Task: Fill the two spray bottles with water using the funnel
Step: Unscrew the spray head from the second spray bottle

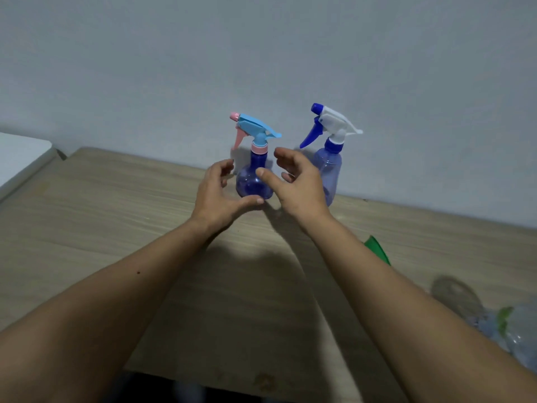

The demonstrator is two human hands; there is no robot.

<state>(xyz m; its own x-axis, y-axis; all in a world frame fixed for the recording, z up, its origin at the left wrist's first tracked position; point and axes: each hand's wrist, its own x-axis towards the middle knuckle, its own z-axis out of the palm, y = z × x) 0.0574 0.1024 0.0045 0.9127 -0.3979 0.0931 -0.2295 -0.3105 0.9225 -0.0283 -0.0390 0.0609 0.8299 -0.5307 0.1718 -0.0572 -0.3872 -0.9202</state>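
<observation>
both hands open: left hand (216,196) and right hand (293,184) cupped either side of round spray bottle (254,181) on table (116,216), tall spray bottle (329,167) just beyond right hand, green funnel (377,250) beside right forearm.

Both forearms reach fwd; left hand (216,196) & right hand (296,184) open, fingers curled, either side of round spray bottle (252,181).

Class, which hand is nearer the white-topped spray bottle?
Right. The right hand overlaps the white-topped spray bottle's lower left; the left hand is beyond the round bottle.
</observation>
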